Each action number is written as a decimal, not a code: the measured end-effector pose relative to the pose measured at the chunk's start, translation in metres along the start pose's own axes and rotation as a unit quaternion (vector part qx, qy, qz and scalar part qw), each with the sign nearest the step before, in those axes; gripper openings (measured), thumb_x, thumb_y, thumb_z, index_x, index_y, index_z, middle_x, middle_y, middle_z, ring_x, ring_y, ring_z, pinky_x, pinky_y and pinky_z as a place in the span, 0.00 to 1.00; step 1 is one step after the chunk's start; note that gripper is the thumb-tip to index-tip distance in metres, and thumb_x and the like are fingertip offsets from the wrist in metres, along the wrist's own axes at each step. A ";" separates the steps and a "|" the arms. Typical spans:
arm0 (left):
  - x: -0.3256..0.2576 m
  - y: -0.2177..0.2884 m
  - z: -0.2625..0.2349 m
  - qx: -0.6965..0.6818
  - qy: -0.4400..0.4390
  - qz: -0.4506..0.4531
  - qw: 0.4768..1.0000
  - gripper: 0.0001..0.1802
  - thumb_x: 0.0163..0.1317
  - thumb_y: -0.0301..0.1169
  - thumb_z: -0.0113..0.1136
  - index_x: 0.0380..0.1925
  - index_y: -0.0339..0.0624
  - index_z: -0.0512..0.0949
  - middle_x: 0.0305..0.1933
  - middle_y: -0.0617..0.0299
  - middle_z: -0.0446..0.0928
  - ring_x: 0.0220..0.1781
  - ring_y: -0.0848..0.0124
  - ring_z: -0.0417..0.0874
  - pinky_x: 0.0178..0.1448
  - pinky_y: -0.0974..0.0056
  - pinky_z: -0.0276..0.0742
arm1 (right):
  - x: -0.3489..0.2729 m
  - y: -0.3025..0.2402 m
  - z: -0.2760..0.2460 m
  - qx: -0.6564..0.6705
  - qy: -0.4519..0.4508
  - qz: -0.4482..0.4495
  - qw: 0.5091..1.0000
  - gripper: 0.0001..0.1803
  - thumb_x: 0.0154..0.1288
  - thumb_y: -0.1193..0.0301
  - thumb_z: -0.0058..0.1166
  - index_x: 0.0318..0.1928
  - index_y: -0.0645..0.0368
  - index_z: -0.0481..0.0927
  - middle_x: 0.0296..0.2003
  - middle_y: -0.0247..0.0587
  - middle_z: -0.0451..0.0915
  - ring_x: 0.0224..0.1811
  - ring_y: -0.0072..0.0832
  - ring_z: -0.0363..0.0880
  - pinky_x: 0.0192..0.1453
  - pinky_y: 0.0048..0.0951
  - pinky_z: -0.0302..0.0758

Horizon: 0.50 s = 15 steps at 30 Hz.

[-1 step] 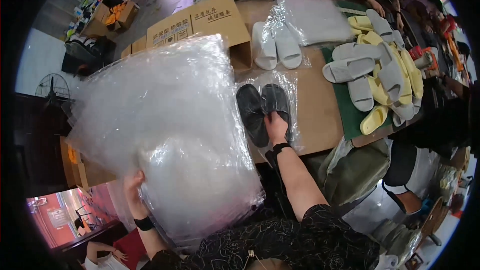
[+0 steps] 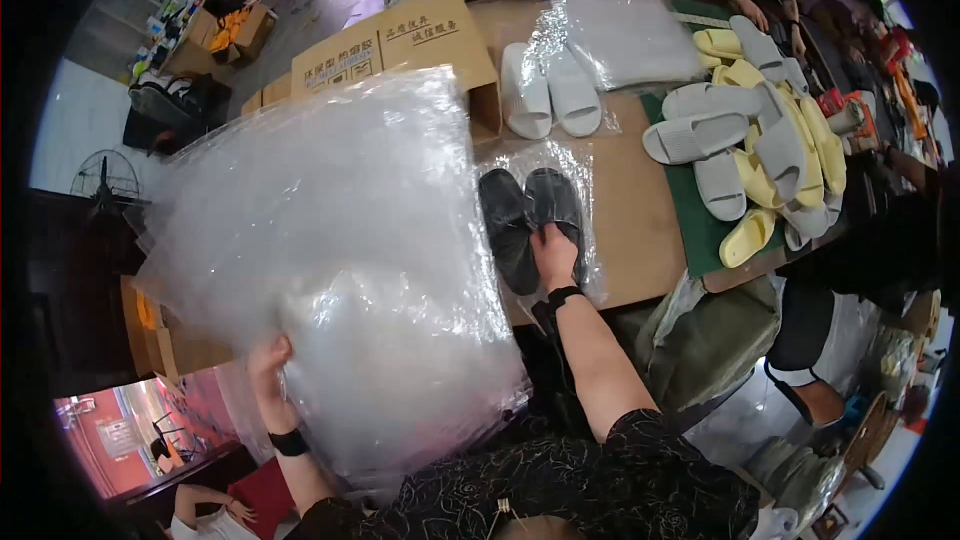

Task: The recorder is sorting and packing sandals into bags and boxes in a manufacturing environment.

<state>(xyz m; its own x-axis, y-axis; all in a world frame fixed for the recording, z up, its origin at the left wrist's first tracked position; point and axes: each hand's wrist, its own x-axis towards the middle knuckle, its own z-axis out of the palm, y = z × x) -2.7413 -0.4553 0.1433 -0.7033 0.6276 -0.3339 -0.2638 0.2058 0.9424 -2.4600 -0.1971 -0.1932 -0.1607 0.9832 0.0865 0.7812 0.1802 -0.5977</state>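
Looking down from my head, my left hand [image 2: 268,365] grips the edge of a big stack of clear plastic bags [image 2: 330,270]. My fingers are curled tight on the floppy plastic, and the stack stands up in front of me and hides most of that side of the table [image 2: 625,205].

My right hand [image 2: 555,252] is stretched out to the pair of dark slippers [image 2: 528,222]. The slippers lie side by side on the brown table, on a clear bag [image 2: 590,270]. My fingers press down flat on the heel of the nearer slipper. I think they may be pinching it, but I cannot tell for sure from here.

Nothing has really moved since the picture just before. The stack is just as high, and my right hand rests on the same slipper. So the dark pair is not in its bag yet.

Farther off is a pair of white slippers [image 2: 548,90], a heap of grey and yellow slippers [image 2: 760,145] on a green mat [image 2: 700,225], and a cardboard box [image 2: 400,40].
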 end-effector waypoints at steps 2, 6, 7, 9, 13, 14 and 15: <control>0.018 -0.013 -0.009 -0.022 -0.080 0.011 0.996 0.09 0.54 0.29 0.58 0.33 0.34 0.78 0.29 0.64 0.76 0.29 0.75 0.76 0.32 0.73 0.70 | -0.007 0.013 -0.013 0.031 0.016 0.001 0.999 0.13 0.59 0.62 0.56 0.32 0.59 0.75 0.25 0.52 0.79 0.31 0.51 0.79 0.34 0.46 0.73; 0.036 -0.015 0.072 -0.081 -0.072 -0.030 0.994 0.12 0.56 0.28 0.57 0.39 0.31 0.77 0.32 0.62 0.78 0.31 0.74 0.78 0.34 0.71 0.73 | -0.026 0.061 -0.069 0.083 0.067 0.147 0.983 0.12 0.58 0.65 0.57 0.30 0.62 0.75 0.26 0.53 0.79 0.31 0.53 0.78 0.33 0.46 0.72; 0.051 -0.017 0.077 -0.082 -0.075 -0.031 0.993 0.12 0.56 0.28 0.57 0.39 0.31 0.77 0.32 0.62 0.78 0.31 0.74 0.78 0.34 0.71 0.73 | -0.028 0.068 -0.086 0.061 0.105 0.166 0.979 0.12 0.57 0.65 0.58 0.31 0.62 0.76 0.25 0.52 0.79 0.29 0.52 0.78 0.33 0.45 0.73; 0.091 -0.033 0.086 0.050 -0.174 -0.027 0.983 0.15 0.57 0.26 0.55 0.43 0.30 0.76 0.36 0.61 0.79 0.35 0.73 0.79 0.39 0.70 0.75 | -0.032 0.098 -0.113 0.097 0.150 0.159 0.971 0.12 0.57 0.64 0.58 0.30 0.61 0.75 0.23 0.50 0.78 0.26 0.48 0.78 0.31 0.44 0.72; 0.121 -0.060 0.158 -0.057 -0.260 -0.071 0.961 0.17 0.58 0.29 0.55 0.47 0.34 0.76 0.42 0.60 0.79 0.41 0.72 0.80 0.46 0.67 0.76 | -0.040 0.145 -0.154 0.079 0.179 0.209 0.958 0.13 0.60 0.65 0.56 0.27 0.62 0.72 0.18 0.47 0.74 0.19 0.41 0.73 0.27 0.39 0.69; 0.118 -0.063 0.177 -0.102 -0.274 -0.127 0.948 0.17 0.58 0.30 0.55 0.47 0.36 0.77 0.42 0.60 0.79 0.41 0.72 0.80 0.46 0.67 0.76 | -0.040 0.147 -0.164 0.093 0.181 0.212 0.956 0.14 0.61 0.65 0.55 0.26 0.63 0.72 0.17 0.45 0.74 0.19 0.38 0.72 0.27 0.37 0.69; 0.125 -0.087 0.185 -0.148 -0.266 -0.121 0.945 0.16 0.57 0.30 0.56 0.46 0.37 0.77 0.41 0.61 0.79 0.41 0.72 0.80 0.46 0.67 0.76 | -0.040 0.155 -0.170 0.115 0.215 0.192 0.951 0.14 0.61 0.66 0.55 0.27 0.63 0.72 0.18 0.44 0.74 0.19 0.35 0.72 0.27 0.35 0.69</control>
<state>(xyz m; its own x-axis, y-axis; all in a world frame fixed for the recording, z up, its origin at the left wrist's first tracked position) -2.6839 -0.2555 0.0231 -0.1877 0.8944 -0.4059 -0.6026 0.2214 0.7667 -2.2300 -0.2036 -0.1533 0.4100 0.9048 0.1148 0.5715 -0.1568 -0.8055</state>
